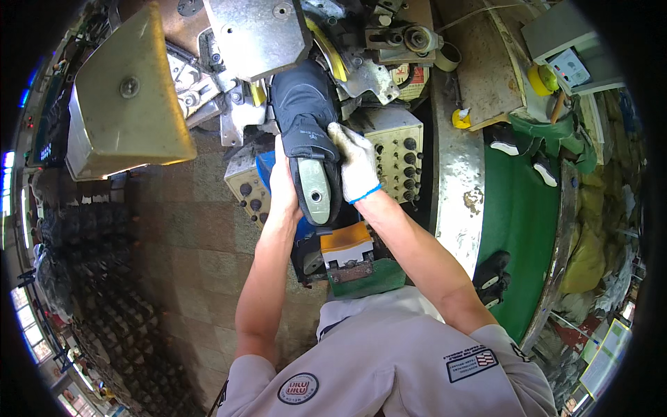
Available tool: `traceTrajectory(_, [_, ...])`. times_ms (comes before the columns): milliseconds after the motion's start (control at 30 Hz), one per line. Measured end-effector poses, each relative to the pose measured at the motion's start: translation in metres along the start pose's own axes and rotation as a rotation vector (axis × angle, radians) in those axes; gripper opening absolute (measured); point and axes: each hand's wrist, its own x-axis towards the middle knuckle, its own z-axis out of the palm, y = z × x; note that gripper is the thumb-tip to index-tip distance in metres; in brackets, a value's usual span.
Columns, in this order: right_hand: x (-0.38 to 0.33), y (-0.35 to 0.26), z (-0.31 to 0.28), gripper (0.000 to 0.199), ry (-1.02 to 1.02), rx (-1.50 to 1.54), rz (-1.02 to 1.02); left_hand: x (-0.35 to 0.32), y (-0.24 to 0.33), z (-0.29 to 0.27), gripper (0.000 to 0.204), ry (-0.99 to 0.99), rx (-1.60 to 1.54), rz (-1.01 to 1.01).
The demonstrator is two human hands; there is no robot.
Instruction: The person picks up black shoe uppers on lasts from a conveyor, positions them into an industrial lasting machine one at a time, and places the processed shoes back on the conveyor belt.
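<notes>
Shoe [306, 128] sits upper centre of frame, clamped between both hands: bare left hand [283, 186] along its left side, gloved right hand [357, 164] its right. Toe near machine [260, 35]; contact unclear.

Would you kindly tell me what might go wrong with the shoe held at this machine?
The far end of the dark shoe sits close to the metal plate, so a slight tilt might scuff it. The right hand wears a white glove near the metal bracket, which could snag it. If the left hand slipped, the shoe might twist.
</notes>
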Motion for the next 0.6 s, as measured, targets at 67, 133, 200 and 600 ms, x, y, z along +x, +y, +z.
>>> traceTrajectory(67, [-0.003,-0.002,0.004,0.033,0.01,0.065,0.0,0.005,-0.005,-0.002,0.057,0.004,-0.027,0.014])
traceTrajectory(133, [-0.004,-0.007,0.002,0.032,-0.009,0.089,0.04,0.002,-0.01,-0.002,0.058,0.02,0.065,0.057])
traceTrajectory(200, [-0.004,-0.01,0.002,0.028,-0.012,0.187,0.132,0.011,-0.03,-0.013,0.058,-0.041,0.032,0.144])
traceTrajectory(600, [-0.004,-0.003,0.001,0.024,0.003,0.267,0.154,0.017,-0.037,-0.014,0.064,-0.031,-0.006,0.113])
